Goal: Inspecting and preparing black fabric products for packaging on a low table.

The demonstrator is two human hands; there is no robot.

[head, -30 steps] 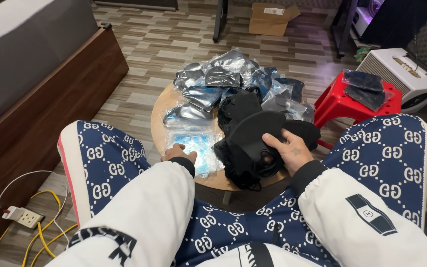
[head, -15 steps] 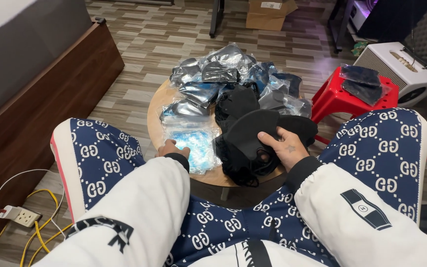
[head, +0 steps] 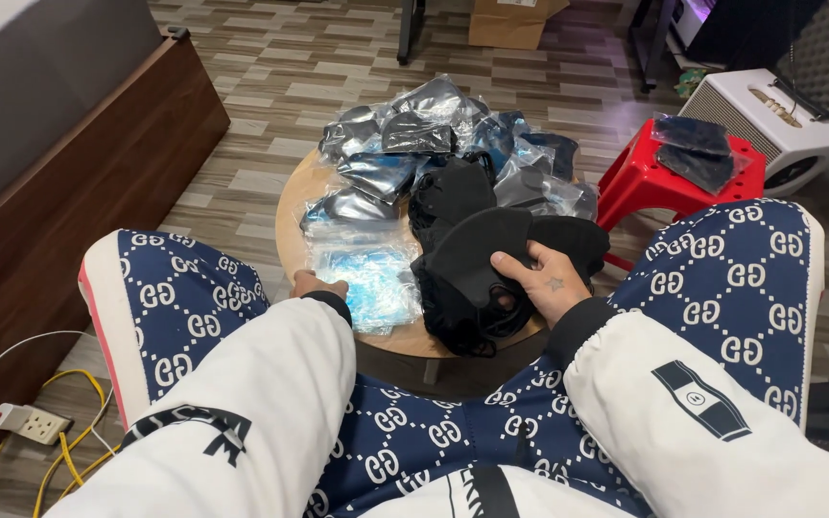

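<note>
I sit at a small round wooden table (head: 292,223) covered with face masks. My right hand (head: 541,281) grips a black mask (head: 472,251) lying on top of a heap of loose black masks (head: 453,197). My left hand (head: 317,284) rests at the table's near edge, fingers on a stack of clear plastic bags (head: 367,273). A pile of bagged masks (head: 405,134) fills the far half of the table.
A red plastic stool (head: 637,180) with bagged black masks stands right of the table. A white box (head: 769,115) sits behind it. A dark wooden bed frame (head: 69,211) runs along the left. A power strip with yellow cable (head: 26,422) lies on the floor.
The view has shifted slightly. My hands have barely moved; the right keeps hold of the black mask and the left stays on the clear bags.
</note>
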